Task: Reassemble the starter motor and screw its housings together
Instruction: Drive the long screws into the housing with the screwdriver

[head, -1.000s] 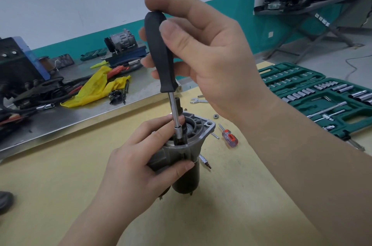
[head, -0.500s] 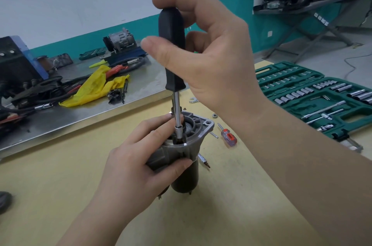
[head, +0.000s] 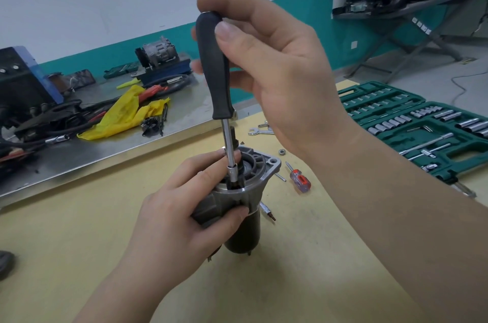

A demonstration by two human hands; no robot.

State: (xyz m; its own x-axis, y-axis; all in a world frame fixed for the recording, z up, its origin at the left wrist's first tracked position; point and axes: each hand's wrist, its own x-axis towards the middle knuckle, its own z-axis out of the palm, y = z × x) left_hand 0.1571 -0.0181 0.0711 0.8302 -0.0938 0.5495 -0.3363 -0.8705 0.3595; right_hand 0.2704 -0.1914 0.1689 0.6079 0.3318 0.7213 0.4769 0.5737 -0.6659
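One starter motor stands upright on the yellow table, housings already mated; I judge fastening under way, bolt count unclear. My left hand grips its body, my right hand pinches one nut driver, socket down inside the front housing. Right of the motor: one small red screwdriver, one loose nut, one wrench, one socket set.

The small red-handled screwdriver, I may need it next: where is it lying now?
In the head view the small red-handled screwdriver lies on the yellow tabletop, just right of the starter motor and below a loose nut.
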